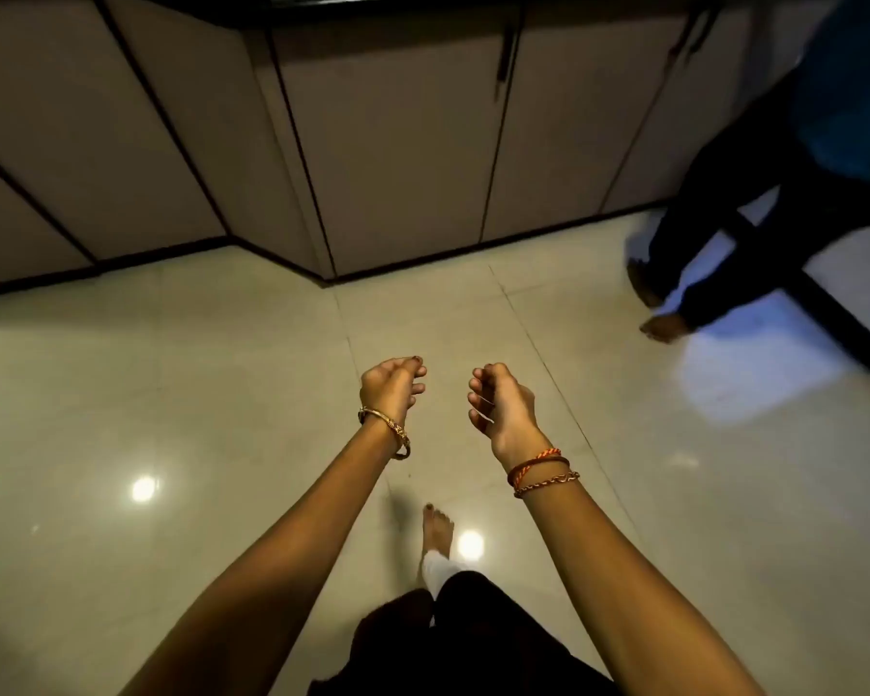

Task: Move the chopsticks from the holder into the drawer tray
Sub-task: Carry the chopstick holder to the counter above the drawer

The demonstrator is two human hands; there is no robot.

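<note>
both hands raised over the floor, holding nothing.
left hand (392, 389) and right hand (498, 401) hang side by side, apart, fingers (419, 371) loosely curled and relaxed, clamped on nothing. no chopsticks, holder or drawer tray can be seen. beyond the fingers stand closed cabinet doors (393, 143); below them lies glossy tiled floor (172, 394). right of the fingers, well apart, a second person's legs (694, 253).

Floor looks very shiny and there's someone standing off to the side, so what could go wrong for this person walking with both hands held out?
1. The glossy tiled floor mirrors the lights; a bare foot could slip on it.
2. A second person stands near the cabinets, so a collision is possible.
3. The left hand and right hand hold nothing; no chopsticks, holder or drawer are visible yet.
</note>
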